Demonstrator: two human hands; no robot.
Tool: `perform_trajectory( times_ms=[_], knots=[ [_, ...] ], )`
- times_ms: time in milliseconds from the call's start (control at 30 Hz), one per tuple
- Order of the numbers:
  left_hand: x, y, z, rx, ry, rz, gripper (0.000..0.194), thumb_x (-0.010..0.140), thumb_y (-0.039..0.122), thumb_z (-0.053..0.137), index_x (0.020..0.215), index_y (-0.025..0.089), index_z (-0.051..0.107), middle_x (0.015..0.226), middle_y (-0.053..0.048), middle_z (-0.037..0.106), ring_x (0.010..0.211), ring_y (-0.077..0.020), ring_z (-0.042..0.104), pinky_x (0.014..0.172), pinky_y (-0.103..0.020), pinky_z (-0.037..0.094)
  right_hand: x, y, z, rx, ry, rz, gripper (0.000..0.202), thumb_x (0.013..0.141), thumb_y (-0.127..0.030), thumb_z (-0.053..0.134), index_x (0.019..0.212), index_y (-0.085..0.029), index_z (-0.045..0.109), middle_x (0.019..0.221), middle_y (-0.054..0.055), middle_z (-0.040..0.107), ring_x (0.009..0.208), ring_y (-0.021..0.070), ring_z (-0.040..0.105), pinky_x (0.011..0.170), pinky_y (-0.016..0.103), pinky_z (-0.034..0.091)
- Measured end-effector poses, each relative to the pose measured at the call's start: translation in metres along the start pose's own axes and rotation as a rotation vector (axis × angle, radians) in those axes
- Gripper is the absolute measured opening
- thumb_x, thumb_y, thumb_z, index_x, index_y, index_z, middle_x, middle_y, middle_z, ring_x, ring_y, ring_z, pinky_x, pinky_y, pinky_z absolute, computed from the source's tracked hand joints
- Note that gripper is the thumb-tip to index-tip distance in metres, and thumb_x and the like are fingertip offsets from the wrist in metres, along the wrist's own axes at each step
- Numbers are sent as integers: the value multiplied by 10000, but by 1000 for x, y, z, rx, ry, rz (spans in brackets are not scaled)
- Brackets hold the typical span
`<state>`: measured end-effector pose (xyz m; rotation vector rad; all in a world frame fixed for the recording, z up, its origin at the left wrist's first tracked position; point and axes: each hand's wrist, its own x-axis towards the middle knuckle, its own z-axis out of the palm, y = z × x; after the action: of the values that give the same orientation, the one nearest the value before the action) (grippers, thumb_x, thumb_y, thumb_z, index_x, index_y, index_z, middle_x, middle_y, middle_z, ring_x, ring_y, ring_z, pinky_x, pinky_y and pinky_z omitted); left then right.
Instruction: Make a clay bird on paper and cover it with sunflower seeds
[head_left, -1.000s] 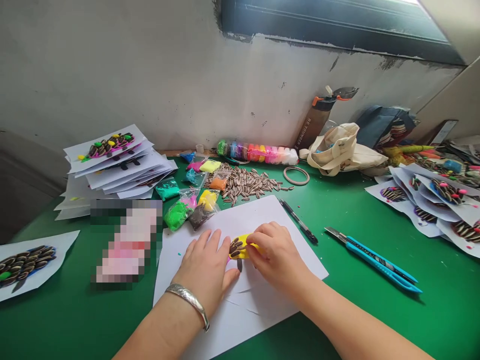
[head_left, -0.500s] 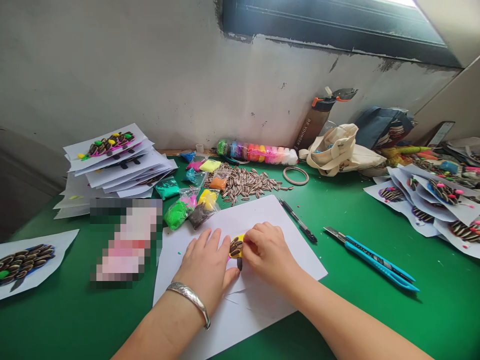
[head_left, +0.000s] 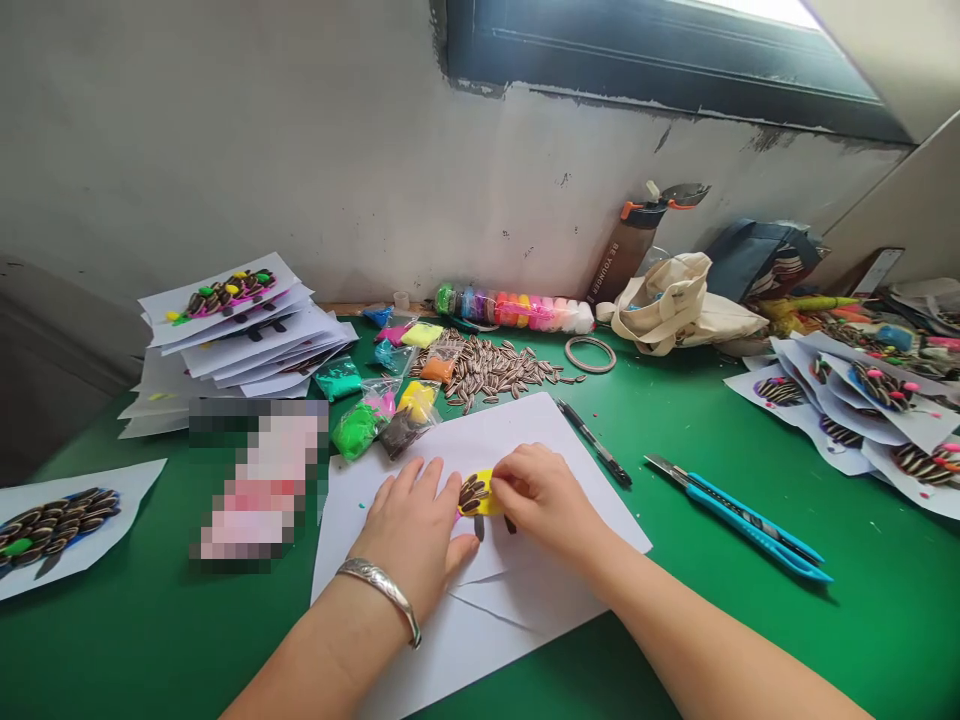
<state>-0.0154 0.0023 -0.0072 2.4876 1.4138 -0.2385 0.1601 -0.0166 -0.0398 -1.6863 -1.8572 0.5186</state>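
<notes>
On the white paper (head_left: 555,430) lies a small patch of yellow clay (head_left: 489,499), with several striped sunflower seeds (head_left: 472,494) pressed into its left part. Dark leg-like pieces (head_left: 479,528) stick out below it. My left hand (head_left: 416,515) rests on the paper just left of the clay, fingers spread, thumb near the dark piece. Over the clay's right end, my right hand (head_left: 544,500) has thumb and forefinger pinched together. Whatever is between those fingertips is too small or hidden to tell.
Loose sunflower seeds (head_left: 499,368) lie beyond the paper, beside bags of coloured clay (head_left: 358,428). Rightward are a pen (head_left: 596,445), a tape roll (head_left: 590,354) and a blue utility knife (head_left: 742,520), blade out. Seed pictures are stacked left (head_left: 225,340) and right (head_left: 870,400).
My right hand has shifted slightly right, uncovering more yellow clay and a second dark leg-like piece. My left hand stays in place on the paper.
</notes>
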Motion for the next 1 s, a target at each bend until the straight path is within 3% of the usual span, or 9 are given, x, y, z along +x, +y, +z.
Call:
perform_trajectory(
  times_ms=[133,267,400,600,767,1000],
  knots=[
    [-1,0,-4,-11,-5,1,540,833,345,604,1329,150,520,1425,-164,463,1337,-366,360,1084,-525,327,1,16,-18,109,122,30,149,850,-178,542,756,-212,651,780,8,625,792,163,534,740,288,381],
    [-2,0,-5,-22,8,-8,531,825,345,603,1316,158,531,1416,-155,473,1337,-359,360,1080,-511,328,13,22,-26,-23,104,33,158,846,-181,552,762,-221,680,763,3,634,791,164,547,729,276,387],
    [-2,0,-3,-20,23,-11,503,817,354,596,1287,180,556,1381,-140,506,1318,-349,385,1059,-492,353,49,21,-21,-369,44,-65,209,855,-139,531,824,-229,717,824,28,655,823,167,550,710,263,361],
    [-4,0,-2,-28,69,-5,472,802,355,599,1241,183,588,1289,-129,564,1261,-341,431,1028,-479,379,96,27,-7,-501,0,-105,245,868,-136,500,832,-222,727,800,54,656,837,188,538,700,280,317],
    [-5,0,-2,-31,53,-10,457,809,344,585,1235,179,592,1291,-128,563,1251,-342,436,1028,-483,377,102,29,1,-577,-45,-123,207,867,-141,504,797,-200,689,820,72,639,857,211,527,678,301,288],
    [-3,0,0,-26,36,-18,502,810,347,597,1284,187,557,1398,-130,492,1332,-352,361,1075,-499,334,108,18,2,-606,-27,-107,200,878,-69,436,912,-155,614,978,135,621,927,242,521,754,335,323]
  ],
)
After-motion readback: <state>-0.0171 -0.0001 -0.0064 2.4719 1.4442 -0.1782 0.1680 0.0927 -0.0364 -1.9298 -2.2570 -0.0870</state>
